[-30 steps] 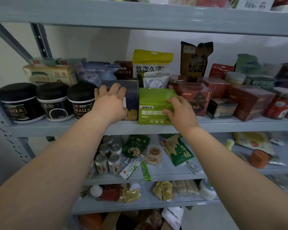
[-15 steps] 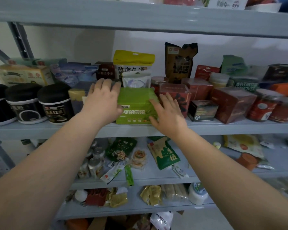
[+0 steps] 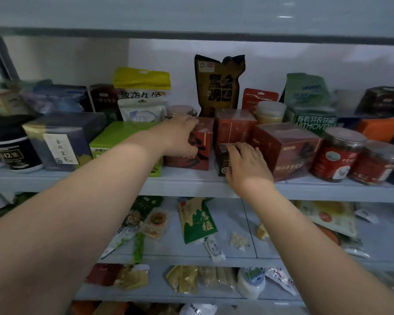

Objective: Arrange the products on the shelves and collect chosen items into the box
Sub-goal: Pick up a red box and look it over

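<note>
On the grey middle shelf [image 3: 191, 184], my left hand [image 3: 180, 138] curls around the upper left corner of a red box [image 3: 201, 153] with black lettering. My right hand [image 3: 246, 163] lies flat with fingers spread over a small dark box [image 3: 222, 161], just right of the red box. The hand hides most of that small box. A green box [image 3: 116, 136] sits to the left of the red one, partly behind my left forearm. A dark blue box [image 3: 62, 138] with a white label stands left of the green box.
More red boxes [image 3: 284, 146], red-labelled jars [image 3: 338, 155], a brown pouch [image 3: 218, 85] and a yellow bag [image 3: 141, 87] crowd the same shelf. Black tubs [image 3: 9, 151] stand at far left. The lower shelves [image 3: 232, 258] hold snack packets. Another shelf board runs overhead.
Both hands left the green box and moved right: the left onto the red box, the right onto the small dark box. The view shifted right and closer.
</note>
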`<action>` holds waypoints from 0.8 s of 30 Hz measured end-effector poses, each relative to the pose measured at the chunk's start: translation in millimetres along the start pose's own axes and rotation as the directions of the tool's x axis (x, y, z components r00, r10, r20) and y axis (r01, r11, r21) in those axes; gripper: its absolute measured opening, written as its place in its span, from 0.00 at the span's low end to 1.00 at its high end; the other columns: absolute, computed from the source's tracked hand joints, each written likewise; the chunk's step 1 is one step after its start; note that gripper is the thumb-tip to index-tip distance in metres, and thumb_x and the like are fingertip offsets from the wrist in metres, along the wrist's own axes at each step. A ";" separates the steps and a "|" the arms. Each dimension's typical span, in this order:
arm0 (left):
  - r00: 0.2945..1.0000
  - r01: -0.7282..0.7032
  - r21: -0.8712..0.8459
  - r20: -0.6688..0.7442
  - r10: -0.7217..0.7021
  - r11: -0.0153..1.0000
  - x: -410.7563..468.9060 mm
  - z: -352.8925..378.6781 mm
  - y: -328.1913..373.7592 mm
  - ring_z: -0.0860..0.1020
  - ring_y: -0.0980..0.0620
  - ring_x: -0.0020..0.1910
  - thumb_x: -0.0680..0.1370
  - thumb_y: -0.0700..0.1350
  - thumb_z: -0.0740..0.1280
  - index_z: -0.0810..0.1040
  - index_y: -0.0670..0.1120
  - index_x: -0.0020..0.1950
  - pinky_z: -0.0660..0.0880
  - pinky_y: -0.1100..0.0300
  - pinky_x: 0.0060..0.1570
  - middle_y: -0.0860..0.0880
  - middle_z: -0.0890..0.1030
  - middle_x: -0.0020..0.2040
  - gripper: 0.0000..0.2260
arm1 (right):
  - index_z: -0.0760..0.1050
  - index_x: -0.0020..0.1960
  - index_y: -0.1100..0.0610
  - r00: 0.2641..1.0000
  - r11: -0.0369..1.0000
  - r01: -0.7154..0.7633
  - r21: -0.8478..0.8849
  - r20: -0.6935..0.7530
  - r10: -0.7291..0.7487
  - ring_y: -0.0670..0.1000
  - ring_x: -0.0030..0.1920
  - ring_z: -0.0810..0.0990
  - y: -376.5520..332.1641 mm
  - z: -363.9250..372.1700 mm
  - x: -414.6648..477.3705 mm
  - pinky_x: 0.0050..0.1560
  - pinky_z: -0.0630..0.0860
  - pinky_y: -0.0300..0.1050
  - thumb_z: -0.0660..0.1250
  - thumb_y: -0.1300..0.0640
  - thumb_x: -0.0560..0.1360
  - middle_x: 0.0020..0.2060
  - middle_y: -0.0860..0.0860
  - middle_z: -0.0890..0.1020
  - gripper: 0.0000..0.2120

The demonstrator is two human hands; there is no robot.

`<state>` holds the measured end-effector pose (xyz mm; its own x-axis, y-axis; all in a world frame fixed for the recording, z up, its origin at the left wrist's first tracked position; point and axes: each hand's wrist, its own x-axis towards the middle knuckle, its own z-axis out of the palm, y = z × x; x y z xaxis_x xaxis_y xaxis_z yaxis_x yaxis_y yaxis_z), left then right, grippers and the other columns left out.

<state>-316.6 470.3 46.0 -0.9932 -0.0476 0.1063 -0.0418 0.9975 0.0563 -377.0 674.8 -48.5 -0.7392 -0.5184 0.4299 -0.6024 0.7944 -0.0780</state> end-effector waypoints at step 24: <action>0.974 0.121 -0.086 0.204 -0.101 0.989 6.6 -50.3 36.8 0.78 0.50 0.52 0.63 0.70 0.76 0.68 0.53 0.62 0.78 0.52 0.49 0.51 0.78 0.57 0.37 | 0.69 0.74 0.47 0.994 0.601 0.066 0.797 -0.106 0.031 0.44 0.73 0.65 5.2 -6.5 -26.0 0.72 0.63 0.38 0.66 0.44 0.75 0.71 0.46 0.68 0.28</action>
<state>-319.2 504.1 98.6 -0.9850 -0.1371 -0.1043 -0.1522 0.9763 0.1537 -359.0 694.5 -54.2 -0.7217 -0.4566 0.5202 -0.6506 0.1908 -0.7351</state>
